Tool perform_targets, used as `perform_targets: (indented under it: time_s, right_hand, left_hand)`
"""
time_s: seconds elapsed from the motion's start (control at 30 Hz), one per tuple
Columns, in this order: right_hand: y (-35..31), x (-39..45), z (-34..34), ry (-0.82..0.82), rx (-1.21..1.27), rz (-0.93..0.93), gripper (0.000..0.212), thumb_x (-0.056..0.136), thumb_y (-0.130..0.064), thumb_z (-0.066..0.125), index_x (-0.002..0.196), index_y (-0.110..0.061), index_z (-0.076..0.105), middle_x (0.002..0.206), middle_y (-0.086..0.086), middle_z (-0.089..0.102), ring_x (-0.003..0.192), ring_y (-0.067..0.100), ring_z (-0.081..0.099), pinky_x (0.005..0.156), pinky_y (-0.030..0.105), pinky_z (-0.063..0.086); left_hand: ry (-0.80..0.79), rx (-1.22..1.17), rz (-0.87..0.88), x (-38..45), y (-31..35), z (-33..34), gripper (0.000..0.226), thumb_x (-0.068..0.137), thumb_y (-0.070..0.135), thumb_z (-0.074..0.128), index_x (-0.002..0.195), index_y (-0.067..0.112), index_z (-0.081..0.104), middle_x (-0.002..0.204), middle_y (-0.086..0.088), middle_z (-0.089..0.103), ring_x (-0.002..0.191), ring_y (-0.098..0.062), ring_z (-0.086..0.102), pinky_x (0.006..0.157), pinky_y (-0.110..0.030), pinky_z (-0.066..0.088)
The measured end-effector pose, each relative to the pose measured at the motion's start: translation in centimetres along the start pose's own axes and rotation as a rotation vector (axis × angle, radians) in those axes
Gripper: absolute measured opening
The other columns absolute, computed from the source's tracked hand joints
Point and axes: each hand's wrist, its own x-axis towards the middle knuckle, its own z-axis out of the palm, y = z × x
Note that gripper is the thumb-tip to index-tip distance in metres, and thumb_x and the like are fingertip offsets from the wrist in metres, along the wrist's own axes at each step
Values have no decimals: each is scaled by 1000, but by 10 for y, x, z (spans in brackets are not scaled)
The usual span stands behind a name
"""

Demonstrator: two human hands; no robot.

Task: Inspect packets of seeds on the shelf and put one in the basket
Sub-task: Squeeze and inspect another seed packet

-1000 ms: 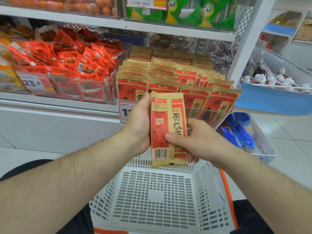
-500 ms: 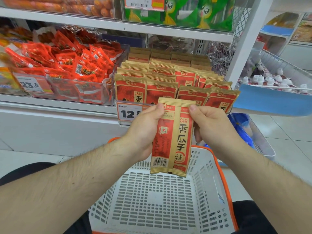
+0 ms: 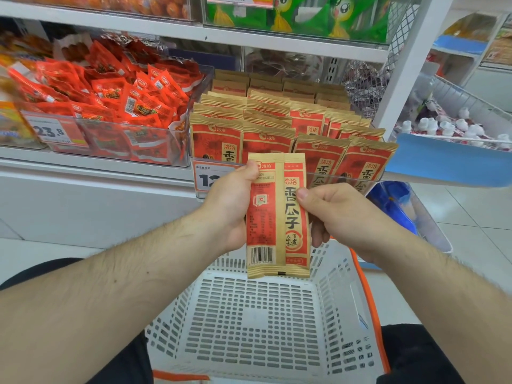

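Observation:
A tall red-and-tan seed packet (image 3: 277, 217) is held upright in front of me, its back with the barcode facing me. My left hand (image 3: 232, 206) grips its left edge, thumb near the top. My right hand (image 3: 335, 214) pinches the right edge at mid-height. Under the packet stands a white plastic basket (image 3: 249, 328) with an orange rim, nothing inside. Behind the packet, rows of the same seed packets (image 3: 277, 123) stand in a clear tray on the shelf.
A clear bin of red snack sachets (image 3: 110, 106) sits left of the seed tray, with a 23.8 price tag. Green bags (image 3: 299, 15) fill the shelf above. A white shelf post (image 3: 407, 65) stands at right, with a wire bin of small bottles (image 3: 457, 126) beyond.
The packet has risen slightly and straightened. My right hand slid from the packet's top corner down to its right edge at mid-height; the left thumb stays near the top.

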Motion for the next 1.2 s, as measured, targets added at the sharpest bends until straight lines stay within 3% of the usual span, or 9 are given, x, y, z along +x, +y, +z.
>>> perform_targets:
  time_s: [0.2,0.4,0.6,0.73,0.93,1.07,1.2]
  right_hand:
    - [3,-1,-7,-196,-38,68,49,102,-43,42,91,-6,72,94,12,76,50,19,57,55,28,43]
    - [7,0,-5,-223,-65,65,46,104,-36,41,97,0,69,94,16,75,51,16,61,53,26,46]
    - [5,-4,-11,-399,-49,91,22,98,-18,56,118,-8,58,99,19,74,61,20,67,58,27,54]
    - [6,-6,-11,-385,-30,42,29,92,-7,64,119,-7,57,89,21,74,60,20,68,57,28,54]
    - [-2,-10,-8,-338,-72,26,41,83,3,72,119,-12,57,67,10,69,58,21,68,55,29,52]
    - [-2,-9,4,-192,-265,28,39,84,-1,74,112,-21,57,65,11,71,59,22,71,59,33,57]
    - [-2,-11,14,-198,-395,20,39,84,-13,76,115,-24,54,68,6,73,62,18,73,72,48,61]
  left_hand:
    - [73,-21,-42,2,1,-2,43,105,44,40,116,13,68,98,-13,77,90,-32,74,80,-51,58]
    - [126,-29,-81,3,0,-2,41,104,43,43,112,13,70,96,-12,77,90,-31,74,80,-50,57]
    - [136,-46,-98,5,1,-4,42,105,44,41,105,12,69,89,-12,77,75,-28,75,66,-45,58]
    - [138,-41,-97,6,0,-4,42,105,43,40,99,13,69,85,-10,77,68,-26,75,62,-40,57]
    - [146,37,-56,8,0,-6,40,105,42,41,104,15,70,92,-8,78,85,-27,74,76,-45,58]
    - [105,230,0,7,-11,-3,37,105,43,40,96,22,70,79,1,77,87,-23,71,81,-44,54]
    - [31,204,-10,5,-20,1,49,104,51,35,83,21,68,70,0,74,72,-20,70,77,-38,55]
